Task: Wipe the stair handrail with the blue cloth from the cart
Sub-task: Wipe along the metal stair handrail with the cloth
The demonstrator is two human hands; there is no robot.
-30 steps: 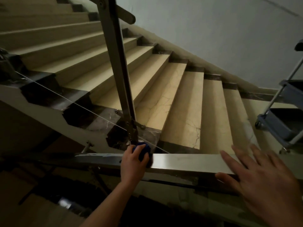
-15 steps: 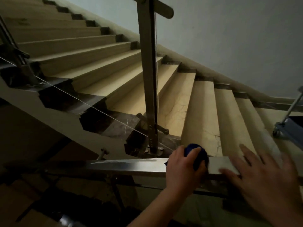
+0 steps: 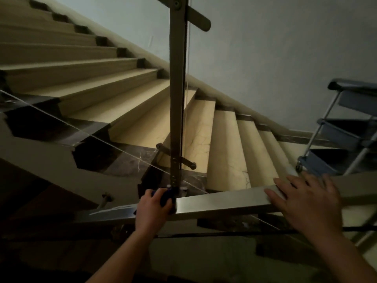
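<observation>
A flat steel handrail (image 3: 220, 203) runs across the lower part of the view, above a glass panel. My left hand (image 3: 152, 209) grips a bunched blue cloth (image 3: 166, 196) and holds it against the top of the rail, just in front of the foot of an upright steel post (image 3: 177, 99). Most of the cloth is hidden under my fingers. Further right, my right hand (image 3: 306, 199) lies flat on the rail with its fingers spread, holding nothing.
Beige stone stairs (image 3: 122, 94) with dark edges climb to the upper left behind the glass. A blue multi-tier cart (image 3: 346, 139) on wheels stands at the right edge by the pale wall (image 3: 275, 48). Below the rail it is dark.
My left hand slid the cloth right along the rail, then back left to the post's foot. My right hand stayed flat on the rail. The view shifted, showing more of the cart.
</observation>
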